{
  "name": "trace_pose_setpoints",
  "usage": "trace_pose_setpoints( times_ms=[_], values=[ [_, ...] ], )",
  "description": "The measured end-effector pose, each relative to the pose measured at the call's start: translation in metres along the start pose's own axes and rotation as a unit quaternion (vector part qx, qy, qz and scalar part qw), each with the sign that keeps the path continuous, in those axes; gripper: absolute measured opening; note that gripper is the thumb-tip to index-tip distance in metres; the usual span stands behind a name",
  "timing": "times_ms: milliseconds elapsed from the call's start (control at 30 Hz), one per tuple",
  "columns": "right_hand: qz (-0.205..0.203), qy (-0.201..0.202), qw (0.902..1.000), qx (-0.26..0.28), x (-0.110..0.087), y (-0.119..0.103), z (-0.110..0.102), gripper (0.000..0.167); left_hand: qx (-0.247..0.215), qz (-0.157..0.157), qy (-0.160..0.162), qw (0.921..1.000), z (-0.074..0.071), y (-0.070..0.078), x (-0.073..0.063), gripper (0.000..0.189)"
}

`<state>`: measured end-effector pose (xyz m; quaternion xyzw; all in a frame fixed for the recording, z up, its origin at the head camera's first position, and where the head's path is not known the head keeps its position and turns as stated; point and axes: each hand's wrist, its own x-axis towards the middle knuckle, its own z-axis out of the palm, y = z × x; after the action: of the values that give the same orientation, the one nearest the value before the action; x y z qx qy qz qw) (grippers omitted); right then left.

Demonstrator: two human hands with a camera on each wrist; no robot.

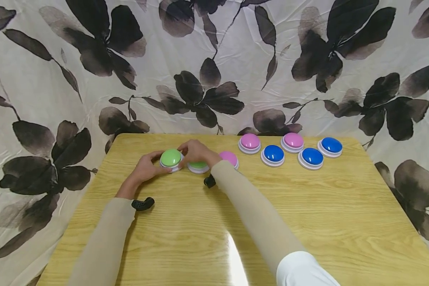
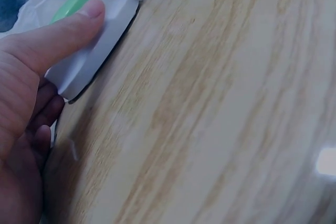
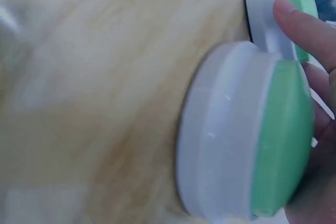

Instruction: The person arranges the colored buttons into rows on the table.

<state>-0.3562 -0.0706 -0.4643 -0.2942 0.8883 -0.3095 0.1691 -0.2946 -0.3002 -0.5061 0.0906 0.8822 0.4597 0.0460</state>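
A green push button (image 1: pixel 171 158) with a white round base is at the left of a row on the wooden table. My left hand (image 1: pixel 147 168) grips its left side, the thumb (image 2: pixel 79 27) lying along the white base. From the right, my right hand (image 1: pixel 196 152) pinches the same button at its edge; in the right wrist view its thumb (image 3: pixel 302 27) presses on that base. Beneath the right hand sits a second green button (image 3: pixel 283 140), partly covered in the head view and right beside the first. A pink button (image 1: pixel 228 157) is partly hidden by the right wrist.
Farther right stand two more pink buttons (image 1: pixel 250 142) (image 1: pixel 293 140) and blue buttons (image 1: pixel 273 154) (image 1: pixel 311 157) (image 1: pixel 330 145). The wooden table (image 1: pixel 186 238) ends at a flower-printed cloth (image 1: pixel 257 99) behind and on both sides.
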Motion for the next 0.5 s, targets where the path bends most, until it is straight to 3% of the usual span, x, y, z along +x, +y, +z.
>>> trace_pose_setpoints(
  times_ms=[167,500],
  values=[
    [-0.014,0.008,0.9995,0.029,-0.003,-0.001,-0.012,0.055,0.011,-0.011,-0.004,0.9999,0.003,-0.003,-0.001,0.09],
    [-0.055,0.09,0.9943,0.017,-0.016,-0.008,-0.062,0.029,0.026,-0.011,0.003,0.9996,0.004,-0.006,0.003,0.093]
  ],
)
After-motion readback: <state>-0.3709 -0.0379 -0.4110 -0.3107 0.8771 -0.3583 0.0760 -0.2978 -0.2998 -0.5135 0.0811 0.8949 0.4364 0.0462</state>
